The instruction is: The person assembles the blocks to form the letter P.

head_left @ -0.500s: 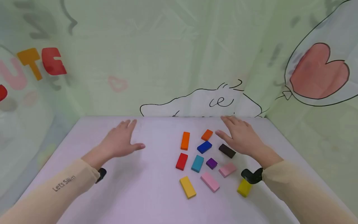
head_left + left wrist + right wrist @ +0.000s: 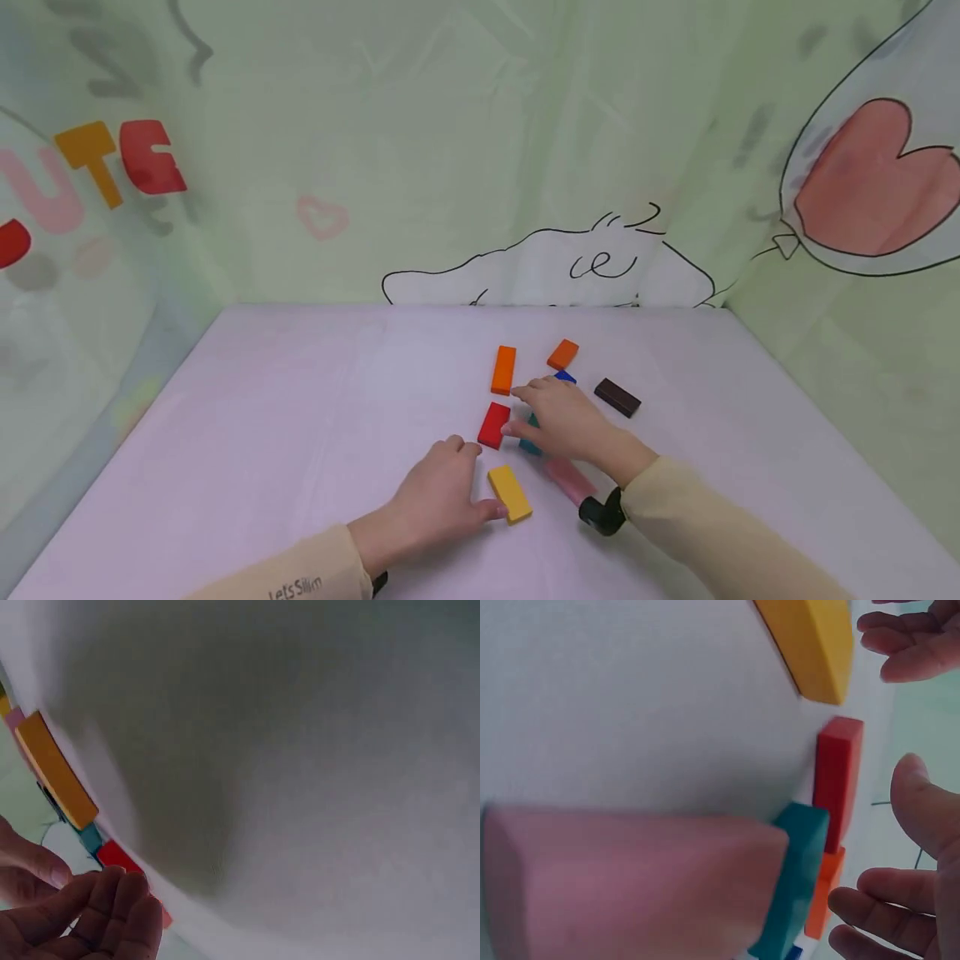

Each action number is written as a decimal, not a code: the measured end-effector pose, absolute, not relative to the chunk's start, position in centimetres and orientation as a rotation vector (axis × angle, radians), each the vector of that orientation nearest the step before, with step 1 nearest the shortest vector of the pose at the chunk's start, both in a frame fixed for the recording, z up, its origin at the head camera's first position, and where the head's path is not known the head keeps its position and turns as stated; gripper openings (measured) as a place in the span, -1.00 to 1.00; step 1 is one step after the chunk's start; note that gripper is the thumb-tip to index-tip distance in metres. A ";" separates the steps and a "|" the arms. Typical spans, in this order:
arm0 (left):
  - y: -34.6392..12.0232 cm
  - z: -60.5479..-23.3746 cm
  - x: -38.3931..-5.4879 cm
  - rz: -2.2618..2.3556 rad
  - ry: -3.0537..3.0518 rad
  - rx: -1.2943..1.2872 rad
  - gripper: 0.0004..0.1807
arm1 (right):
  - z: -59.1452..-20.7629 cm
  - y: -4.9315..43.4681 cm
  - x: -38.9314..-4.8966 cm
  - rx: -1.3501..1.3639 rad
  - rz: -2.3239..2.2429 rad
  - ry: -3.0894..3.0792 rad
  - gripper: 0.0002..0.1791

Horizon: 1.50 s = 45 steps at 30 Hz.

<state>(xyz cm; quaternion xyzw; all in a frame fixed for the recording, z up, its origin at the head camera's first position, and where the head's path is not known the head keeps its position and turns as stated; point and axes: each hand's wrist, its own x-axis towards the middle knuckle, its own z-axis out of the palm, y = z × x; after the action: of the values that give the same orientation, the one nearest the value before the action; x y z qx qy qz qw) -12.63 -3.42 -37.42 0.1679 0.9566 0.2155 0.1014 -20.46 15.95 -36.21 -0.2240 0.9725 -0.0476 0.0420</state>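
Distance favours the right hand: in the head view the smooth red rectangular block lies just to the left of its thumb, while the left hand has its fingertips a little further off, on the block's near-left side. The block's long axis slants across the pale lilac tabletop, far end leaning right, so one long side faces the right thumb. Whether that thumb touches it, I cannot tell. The right wrist view shows thumb and fingers spread apart, with nothing gripped between them.

The left hand likewise grasps nothing, its fingers lying together and its thumb reaching out toward the smooth golden-yellow rectangular block. That block sits immediately right of the thumb, nearer to the person than the red one, and its long axis slants the opposite way, far end to the left. The thumb tip meets its edge in the head view, though real contact is unclear.

Beneath the right hand, the teal rectangular block is partly hidden, just right of the red one. Beyond the red block, near the right fingertips, the slim orange rectangular block points almost straight away from the person. The pink rectangular block is partly covered by the black wrist device.
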 end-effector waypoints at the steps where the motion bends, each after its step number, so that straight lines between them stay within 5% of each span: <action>1: -3.1 -37.6 -12.5 0.627 2.833 0.496 -0.16 | -36.5 15.7 -20.5 -0.683 -0.144 2.969 -0.33; 45: -2.1 -38.5 -13.5 0.518 2.899 0.612 -0.39 | -37.6 15.5 -21.3 -0.698 -0.327 2.819 -0.47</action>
<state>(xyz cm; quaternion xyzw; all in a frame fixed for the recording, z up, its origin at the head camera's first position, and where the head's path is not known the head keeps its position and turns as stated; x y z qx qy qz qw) -13.47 -2.09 -38.51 0.2031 0.9616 0.1720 0.0667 -21.33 15.53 -37.60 -0.2376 0.9588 -0.1113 0.1092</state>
